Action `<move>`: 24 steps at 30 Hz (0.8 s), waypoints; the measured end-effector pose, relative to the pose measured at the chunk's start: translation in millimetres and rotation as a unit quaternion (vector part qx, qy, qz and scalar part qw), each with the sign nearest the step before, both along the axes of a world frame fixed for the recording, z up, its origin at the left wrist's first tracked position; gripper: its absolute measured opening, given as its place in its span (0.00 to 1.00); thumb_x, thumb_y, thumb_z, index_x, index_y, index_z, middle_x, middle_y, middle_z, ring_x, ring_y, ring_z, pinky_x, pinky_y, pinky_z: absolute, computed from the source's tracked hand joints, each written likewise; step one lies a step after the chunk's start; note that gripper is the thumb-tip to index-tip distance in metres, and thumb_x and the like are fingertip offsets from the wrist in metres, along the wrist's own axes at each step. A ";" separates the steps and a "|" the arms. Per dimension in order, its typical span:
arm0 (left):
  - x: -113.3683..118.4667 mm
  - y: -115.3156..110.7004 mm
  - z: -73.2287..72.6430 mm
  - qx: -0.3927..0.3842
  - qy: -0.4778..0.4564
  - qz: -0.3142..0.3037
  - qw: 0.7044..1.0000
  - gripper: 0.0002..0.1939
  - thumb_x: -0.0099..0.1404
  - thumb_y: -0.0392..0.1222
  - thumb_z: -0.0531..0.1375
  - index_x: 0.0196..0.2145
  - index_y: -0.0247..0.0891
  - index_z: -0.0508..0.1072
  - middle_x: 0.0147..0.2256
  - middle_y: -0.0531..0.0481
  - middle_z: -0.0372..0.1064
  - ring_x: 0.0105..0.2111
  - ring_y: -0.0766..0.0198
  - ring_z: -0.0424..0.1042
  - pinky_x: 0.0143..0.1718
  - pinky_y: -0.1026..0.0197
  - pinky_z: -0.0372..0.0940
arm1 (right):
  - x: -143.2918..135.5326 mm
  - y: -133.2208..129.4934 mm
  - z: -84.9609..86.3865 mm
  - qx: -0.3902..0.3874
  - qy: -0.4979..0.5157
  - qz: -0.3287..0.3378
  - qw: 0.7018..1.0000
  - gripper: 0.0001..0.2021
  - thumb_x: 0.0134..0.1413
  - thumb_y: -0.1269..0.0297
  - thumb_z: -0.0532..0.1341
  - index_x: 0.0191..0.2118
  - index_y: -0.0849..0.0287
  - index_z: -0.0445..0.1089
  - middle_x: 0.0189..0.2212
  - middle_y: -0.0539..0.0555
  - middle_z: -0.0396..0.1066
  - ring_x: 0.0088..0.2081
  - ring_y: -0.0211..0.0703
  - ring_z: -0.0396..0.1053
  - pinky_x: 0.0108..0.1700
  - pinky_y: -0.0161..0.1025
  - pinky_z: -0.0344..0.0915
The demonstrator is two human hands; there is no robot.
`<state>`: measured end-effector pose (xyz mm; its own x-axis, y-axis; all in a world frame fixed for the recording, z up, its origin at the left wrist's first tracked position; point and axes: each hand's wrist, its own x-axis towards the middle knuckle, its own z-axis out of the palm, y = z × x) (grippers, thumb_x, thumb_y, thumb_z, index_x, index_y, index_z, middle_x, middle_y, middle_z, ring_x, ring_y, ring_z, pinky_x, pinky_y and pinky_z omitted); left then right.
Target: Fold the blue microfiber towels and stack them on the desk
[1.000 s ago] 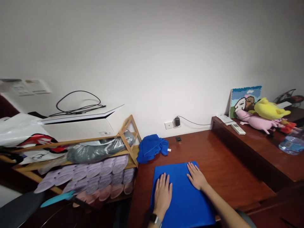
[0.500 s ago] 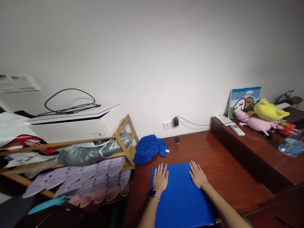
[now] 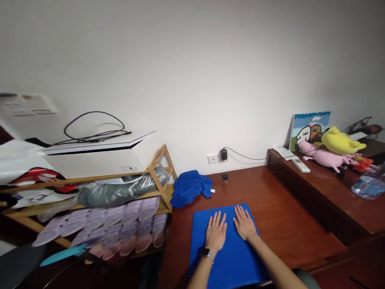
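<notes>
A flat blue sheet [image 3: 227,257], roughly rectangular, lies on the brown wooden desk [image 3: 291,212]; whether it is folded cloth or a board I cannot tell. My left hand [image 3: 215,232] rests palm down on its upper part, fingers stretched out, a watch on the wrist. Close to its right, my right hand [image 3: 245,224] also lies flat on the sheet near the far edge, fingers extended. Neither hand grips anything. Behind the sheet, against the wall, sits a crumpled blue cloth [image 3: 191,187] with a small white tag.
Left of the desk stands a wooden rack [image 3: 165,180] with lilac slippers [image 3: 132,212] and a white box [image 3: 96,163]. On the raised right ledge are a remote control [image 3: 300,165], plush toys [image 3: 323,155] and a water bottle [image 3: 368,185]. A charger [image 3: 224,154] is plugged into the wall.
My hands have come closer together on the blue sheet: the left slid rightward from the left edge, the right a little leftward. The crumpled cloth stays where it was.
</notes>
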<state>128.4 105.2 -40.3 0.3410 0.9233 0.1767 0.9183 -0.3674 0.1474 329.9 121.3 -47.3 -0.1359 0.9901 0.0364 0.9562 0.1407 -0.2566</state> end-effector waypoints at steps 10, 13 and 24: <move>-58.4 15.0 11.5 0.054 0.029 0.096 0.993 0.29 0.79 0.45 0.43 0.72 0.38 0.59 0.72 0.41 0.57 0.73 0.51 0.54 0.73 0.42 0.52 | 9.1 7.5 0.2 0.041 -0.003 -0.031 0.999 0.33 0.73 0.55 0.40 0.75 0.66 0.48 0.76 0.60 0.44 0.77 0.52 0.41 0.76 0.56 0.40; -8.2 7.7 8.1 0.040 0.001 0.020 0.999 0.28 0.80 0.47 0.41 0.73 0.44 0.56 0.73 0.45 0.54 0.73 0.53 0.53 0.72 0.42 0.52 | -8.4 0.1 -4.8 0.065 0.014 0.028 0.997 0.31 0.73 0.56 0.40 0.75 0.61 0.51 0.75 0.56 0.47 0.76 0.49 0.43 0.76 0.52 0.42; -63.6 16.5 2.6 0.008 0.030 0.099 0.995 0.29 0.79 0.50 0.42 0.73 0.43 0.57 0.73 0.43 0.52 0.73 0.50 0.54 0.72 0.40 0.52 | 18.3 13.5 5.6 0.009 0.014 0.019 1.000 0.33 0.74 0.51 0.39 0.76 0.63 0.48 0.75 0.59 0.46 0.76 0.51 0.44 0.75 0.54 0.43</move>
<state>64.7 121.7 -37.7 0.1632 0.9707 0.1765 0.9797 -0.1805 0.0868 348.1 134.8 -41.8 -0.1717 0.9834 0.0592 0.9427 0.1815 -0.2799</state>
